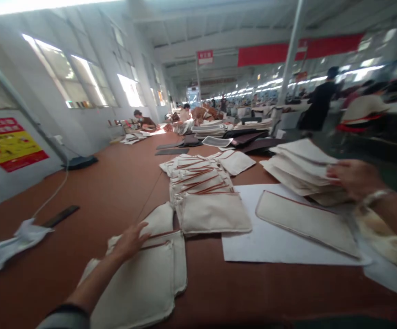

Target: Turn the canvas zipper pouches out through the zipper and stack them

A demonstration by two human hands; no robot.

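My right hand [356,178] pinches the near edge of a cream fabric panel [308,151] at the top of a loose, fanned pile. Below it, a single long panel with brown edging [304,221] lies on a white sheet [253,249]. At the lower left, my left hand [131,240] rests with fingers extended on a stack of cream fabric pieces with brown trim [143,283]. Between my hands sits a long overlapping row of cream pouch-like pieces [215,212], their brown edges showing.
Dark flat pieces [172,151] and more stacked panels [210,130] lie farther down the brown table [116,176]. A white cloth [13,242] and a dark strip [61,215] are at left. Co-workers sit beyond, and a person in dark clothes [321,100] stands at right.
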